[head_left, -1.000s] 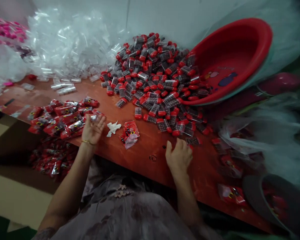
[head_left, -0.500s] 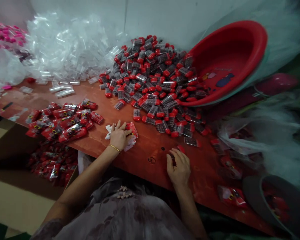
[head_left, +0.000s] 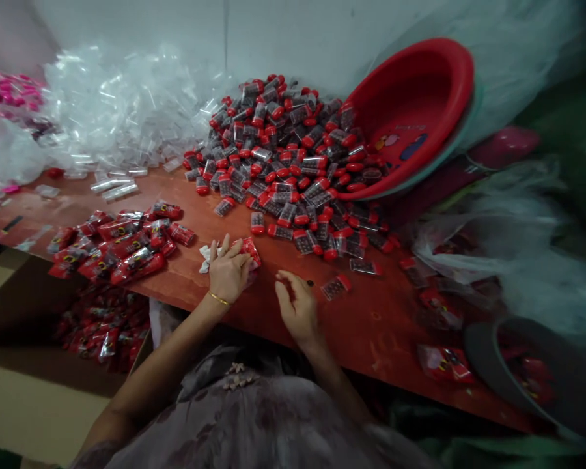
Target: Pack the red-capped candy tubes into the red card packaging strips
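Note:
My left hand (head_left: 228,272) lies with fingers spread over a red printed wrapper (head_left: 252,250) on the table. Crumpled white scraps (head_left: 205,259) show at its left edge. To the right, my right hand (head_left: 299,306) hovers with fingers loosely curved and thumb apart, nothing visible in it. Just beyond that hand rests a small clear tube with a red cap and dark contents (head_left: 336,286). A large heap of the same red-capped tubes (head_left: 283,156) rises behind both hands. Left of my left hand is a pile of red wrapped packets (head_left: 122,241).
A red plastic basin (head_left: 444,58) leans tilted against the heap. Clear empty tubes and plastic (head_left: 127,104) fill the back left. A cardboard box (head_left: 10,352) with red packets stands below the table's left edge. A grey bin (head_left: 483,352) and plastic bags (head_left: 517,241) are at right.
My right hand has moved left, toward my left hand. A red-capped tube now lies where the right hand was. My left hand stays on the wrapper; the view has shifted slightly.

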Action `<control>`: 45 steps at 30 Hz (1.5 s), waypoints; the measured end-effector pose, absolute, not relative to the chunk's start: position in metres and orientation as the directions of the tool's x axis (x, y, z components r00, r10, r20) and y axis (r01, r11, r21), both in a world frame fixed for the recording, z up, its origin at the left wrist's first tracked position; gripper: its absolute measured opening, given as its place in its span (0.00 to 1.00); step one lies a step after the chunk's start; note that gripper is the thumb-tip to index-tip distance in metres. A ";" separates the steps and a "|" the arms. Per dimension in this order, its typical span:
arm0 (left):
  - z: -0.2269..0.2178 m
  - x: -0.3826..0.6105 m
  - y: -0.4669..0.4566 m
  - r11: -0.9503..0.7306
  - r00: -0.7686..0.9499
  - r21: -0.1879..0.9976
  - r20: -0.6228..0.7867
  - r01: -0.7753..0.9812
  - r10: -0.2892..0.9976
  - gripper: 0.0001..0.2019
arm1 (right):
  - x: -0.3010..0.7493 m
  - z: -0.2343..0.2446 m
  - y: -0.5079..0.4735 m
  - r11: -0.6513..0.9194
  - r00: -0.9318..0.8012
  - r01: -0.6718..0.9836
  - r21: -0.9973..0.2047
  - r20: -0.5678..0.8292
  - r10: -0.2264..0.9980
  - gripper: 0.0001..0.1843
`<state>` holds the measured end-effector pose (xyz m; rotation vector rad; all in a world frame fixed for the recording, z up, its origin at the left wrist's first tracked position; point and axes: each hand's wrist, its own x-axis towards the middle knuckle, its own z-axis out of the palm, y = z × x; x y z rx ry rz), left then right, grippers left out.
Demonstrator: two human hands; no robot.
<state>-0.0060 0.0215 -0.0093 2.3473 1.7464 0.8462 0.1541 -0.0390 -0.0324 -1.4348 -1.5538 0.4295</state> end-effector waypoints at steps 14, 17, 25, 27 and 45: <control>0.000 0.031 -0.003 0.341 0.009 0.899 -0.353 -0.275 0.936 0.24 | 0.138 -0.023 -0.024 0.112 0.259 0.420 -0.900 0.238 0.936 0.17; 0.007 0.040 -0.004 0.425 0.001 0.831 -0.455 -0.360 0.891 0.24 | 0.152 -0.020 -0.029 0.090 0.236 0.546 -0.833 0.256 0.937 0.18; 0.009 0.038 0.003 0.430 -0.061 0.806 -0.494 -0.407 0.868 0.22 | 0.228 -0.027 -0.045 -0.500 0.547 0.831 -0.245 0.189 0.816 0.34; 0.010 0.040 0.002 0.449 -0.036 0.793 -0.506 -0.411 0.862 0.22 | 0.233 -0.032 -0.049 -0.512 0.527 0.849 -0.131 0.153 0.836 0.31; 0.010 0.034 -0.007 0.488 -0.021 0.789 -0.533 -0.373 0.846 0.25 | 0.239 -0.024 -0.049 -0.374 0.442 0.824 -0.425 0.071 0.894 0.16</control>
